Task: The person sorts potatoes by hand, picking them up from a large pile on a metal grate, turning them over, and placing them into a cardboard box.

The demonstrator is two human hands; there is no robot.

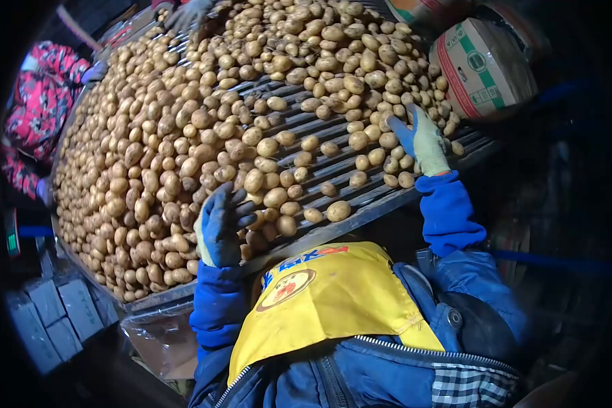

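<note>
Many potatoes (163, 156) lie heaped on a slatted metal table (333, 129), with bare slats showing around the middle. My left hand (222, 221), in a blue and pale glove, rests at the near edge of the pile, its fingers apart against the potatoes and nothing gripped. Over at the right side of the table, my right hand (421, 139), gloved the same way, has thumb and fingers spread beside several potatoes. Loose potatoes sit on the slats between my two hands.
A printed cardboard box (483, 68) stands at the table's upper right. Someone in a pink patterned jacket (41, 102) is at the left edge, and another person's gloved hand (192, 13) touches the pile at the top. Wrapped packages (64, 316) and an open carton (163, 340) are lower left.
</note>
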